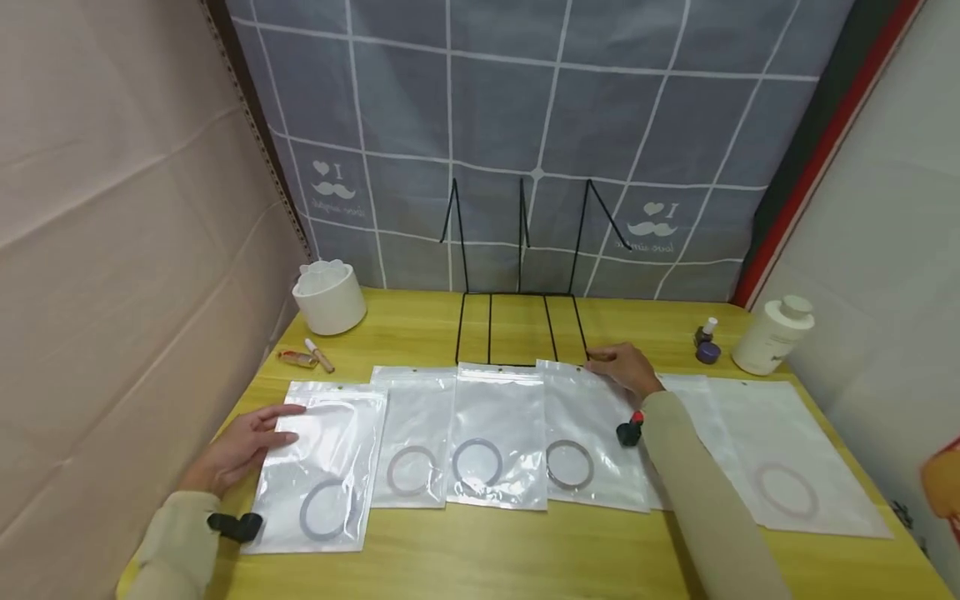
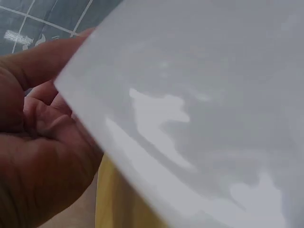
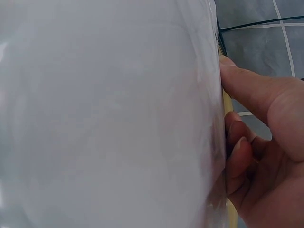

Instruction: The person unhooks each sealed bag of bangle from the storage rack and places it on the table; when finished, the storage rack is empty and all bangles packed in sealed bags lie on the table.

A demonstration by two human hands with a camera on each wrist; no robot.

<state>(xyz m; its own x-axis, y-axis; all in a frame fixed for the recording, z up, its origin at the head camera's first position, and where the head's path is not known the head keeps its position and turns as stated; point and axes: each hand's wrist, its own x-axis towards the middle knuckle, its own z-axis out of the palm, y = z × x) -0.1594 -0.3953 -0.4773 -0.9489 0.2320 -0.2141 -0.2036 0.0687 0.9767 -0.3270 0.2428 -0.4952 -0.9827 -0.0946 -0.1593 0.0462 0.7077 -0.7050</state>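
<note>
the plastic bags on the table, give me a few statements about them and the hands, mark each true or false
1. Each clear plastic bag whose lower part shows holds a ring. True, as with the leftmost bag.
2. The left hand lies on the leftmost bag's left edge. True.
3. The right hand is holding the white bottle. False: it sits at the top corner of the fourth bag, and the bottle stands apart at the table's right.
4. The black wire rack stands on top of the bags. False: it stands behind them on the yellow table.
5. The white cup is at the back left. True.
</note>
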